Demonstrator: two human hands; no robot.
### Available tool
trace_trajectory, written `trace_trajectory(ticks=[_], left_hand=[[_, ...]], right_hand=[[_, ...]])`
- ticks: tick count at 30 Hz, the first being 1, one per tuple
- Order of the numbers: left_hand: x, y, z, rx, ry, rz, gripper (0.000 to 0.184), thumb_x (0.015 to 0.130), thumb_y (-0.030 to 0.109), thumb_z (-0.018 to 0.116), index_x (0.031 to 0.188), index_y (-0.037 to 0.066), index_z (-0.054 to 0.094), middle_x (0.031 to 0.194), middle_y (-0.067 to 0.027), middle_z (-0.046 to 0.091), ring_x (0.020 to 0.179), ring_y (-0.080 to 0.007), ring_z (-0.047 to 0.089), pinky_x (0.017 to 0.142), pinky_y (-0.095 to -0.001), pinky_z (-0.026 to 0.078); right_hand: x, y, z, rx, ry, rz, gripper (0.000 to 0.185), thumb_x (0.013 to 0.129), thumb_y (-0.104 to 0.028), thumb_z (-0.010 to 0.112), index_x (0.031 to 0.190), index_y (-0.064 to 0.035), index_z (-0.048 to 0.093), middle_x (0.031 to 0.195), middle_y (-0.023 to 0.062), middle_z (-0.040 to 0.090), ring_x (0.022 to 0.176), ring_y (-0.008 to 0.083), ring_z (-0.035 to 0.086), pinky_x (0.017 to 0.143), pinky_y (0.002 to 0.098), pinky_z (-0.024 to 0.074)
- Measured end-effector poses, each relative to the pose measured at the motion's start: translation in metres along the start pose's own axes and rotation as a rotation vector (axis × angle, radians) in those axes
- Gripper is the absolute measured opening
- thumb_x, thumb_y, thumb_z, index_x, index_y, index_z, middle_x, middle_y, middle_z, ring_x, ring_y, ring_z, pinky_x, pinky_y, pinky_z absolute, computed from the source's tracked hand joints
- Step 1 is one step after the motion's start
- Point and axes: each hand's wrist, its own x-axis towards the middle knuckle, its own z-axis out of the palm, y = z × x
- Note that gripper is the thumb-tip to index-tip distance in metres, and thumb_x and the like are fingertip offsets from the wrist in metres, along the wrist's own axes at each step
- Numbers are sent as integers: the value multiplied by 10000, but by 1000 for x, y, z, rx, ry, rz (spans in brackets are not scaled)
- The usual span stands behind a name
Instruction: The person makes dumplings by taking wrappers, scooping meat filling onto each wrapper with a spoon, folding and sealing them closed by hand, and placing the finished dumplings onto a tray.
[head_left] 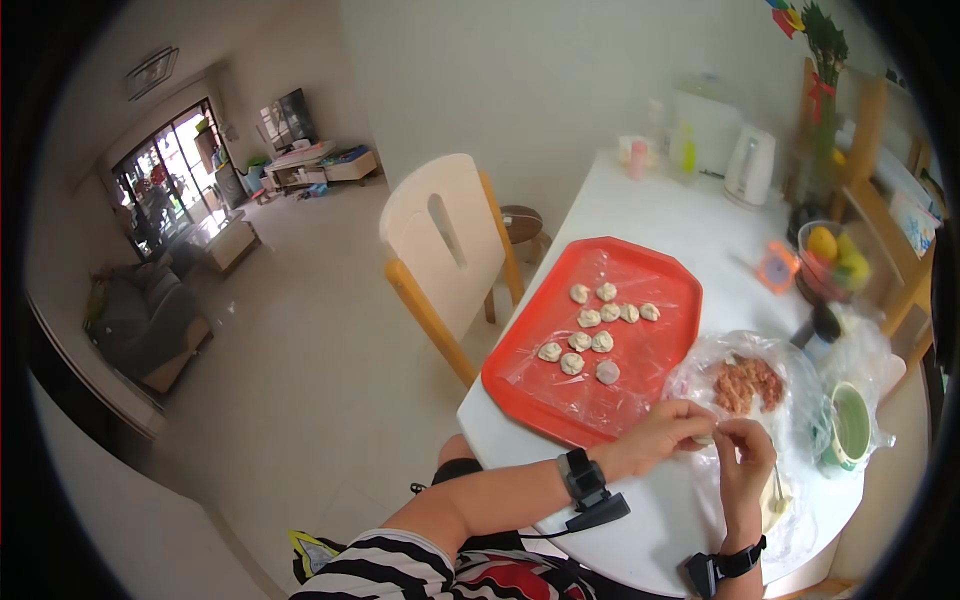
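My left hand [665,437] is closed, its fingers pinching a small pale dumpling [703,440] that is mostly hidden. Against it, the pinched fingertips of my right hand [746,462] meet the left ones. Behind the hands, pinkish minced meat [747,384] lies in a clear plastic bag [690,375]. A red tray [520,400] lined with clear film sits to the left, bearing several folded dumplings [610,313] and a rounder, flatter piece [607,372]. Beside my right wrist are a spoon-like utensil [779,490] and something pale, partly covered [772,512].
A green bowl [850,425] stands at the right edge of the white table [600,215]. Farther back are a fruit bowl [835,262], an orange clock-like object [776,267] and a white kettle [749,165]. A chair [440,225] stands against the table's left side.
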Motion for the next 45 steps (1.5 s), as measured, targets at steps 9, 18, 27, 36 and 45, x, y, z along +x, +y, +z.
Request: trace_trajectory(ticks=[9,18,27,36,45], left_hand=[[-1,4,0,-59,4,15,230,908,151,628,1105,50,566,1031,-22,601,945,-89,578,852,-242,486],[-2,1,8,-24,-20,49,286,914,153,626,1159,44,528,1050,-36,603,972,-96,583,865,-243,490],[12,-24,7,200,-22,305,206,916,38,549,1121,22,534,1026,-28,560,980,-92,544,841,-246,470],[4,-4,3,38,24,201,247,883,-7,525,1125,29,492,942,-50,555,846,-106,545,716,-253,464],[10,-9,-1,-178,35,24,452,720,-117,591,1128,33,468,872,-78,527,741,-169,546,559,-270,451]], right_hand=[[0,-11,-3,-396,-83,-431,283,676,77,724,938,-10,661,935,133,645,816,304,628,714,359,507],[-4,-17,1,-433,-8,-353,157,746,110,650,856,10,602,827,124,608,736,268,617,643,328,496],[1,18,-2,207,-42,216,66,871,-47,612,851,-25,552,710,-2,526,559,46,455,483,191,377],[-5,-2,2,-176,-130,-186,67,872,-36,625,918,9,603,852,97,605,741,186,558,693,282,473],[22,7,38,273,33,-1128,36,867,11,619,899,27,620,835,143,609,768,282,588,737,362,493]])
